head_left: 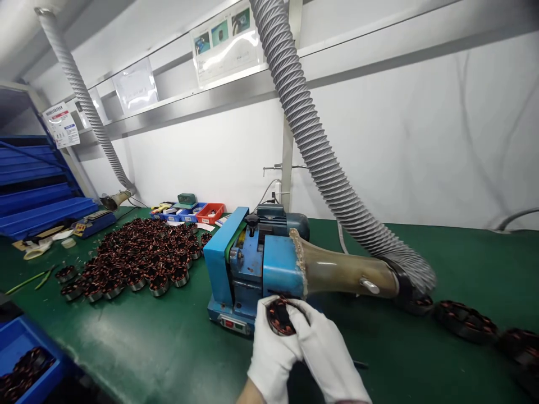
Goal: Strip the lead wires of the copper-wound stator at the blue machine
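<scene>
While both gloved hands meet near the worktop's point(138, 348) near edge, the left hand point(273, 350) and right hand point(326, 350) together grip a copper-wound stator point(280, 318), fingers point(269, 308) closed around its rim. The stator sits just in front of the blue machine point(248, 264), close to its lower face. A brown funnel point(341, 272) joins the machine's right side to a grey ribbed hose point(311, 140). Toward the left edge lies a heap of stators point(138, 252), with small bins point(189, 212) behind it at the far edge. More stators point(465, 321) rest along the right edge, and a blue tray point(19, 342) occupies the near left corner.
</scene>
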`<state>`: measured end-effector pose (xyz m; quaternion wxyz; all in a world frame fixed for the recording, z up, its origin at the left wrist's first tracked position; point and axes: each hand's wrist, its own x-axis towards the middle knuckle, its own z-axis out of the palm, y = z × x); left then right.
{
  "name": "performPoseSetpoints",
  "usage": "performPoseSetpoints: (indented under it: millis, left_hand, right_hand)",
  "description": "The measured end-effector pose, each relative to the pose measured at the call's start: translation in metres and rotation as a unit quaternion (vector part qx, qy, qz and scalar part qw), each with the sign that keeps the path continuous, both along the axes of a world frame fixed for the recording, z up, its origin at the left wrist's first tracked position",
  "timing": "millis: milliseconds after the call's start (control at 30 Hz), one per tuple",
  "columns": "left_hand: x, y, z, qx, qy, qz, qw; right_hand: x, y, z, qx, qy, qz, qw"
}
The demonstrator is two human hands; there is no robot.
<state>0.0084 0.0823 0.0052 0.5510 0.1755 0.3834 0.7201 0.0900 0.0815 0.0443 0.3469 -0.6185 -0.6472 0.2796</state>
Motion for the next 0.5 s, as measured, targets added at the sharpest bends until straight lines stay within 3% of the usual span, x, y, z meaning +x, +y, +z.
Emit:
performPoseSetpoints:
  millis: [400,500]
  left_hand:
    - [0.010,0.000,0.013,-0.014,-0.041,-0.010,0.999]
    - [0.010,-0.013,0.012,-0.029,-0.061,-0.036,0.997]
  right_hand:
    - [0.008,-0.002,0.008,0.019,0.033,-0.010,0.999]
    - [0.010,-0.014,0.003,0.012,0.043,-0.011,0.999]
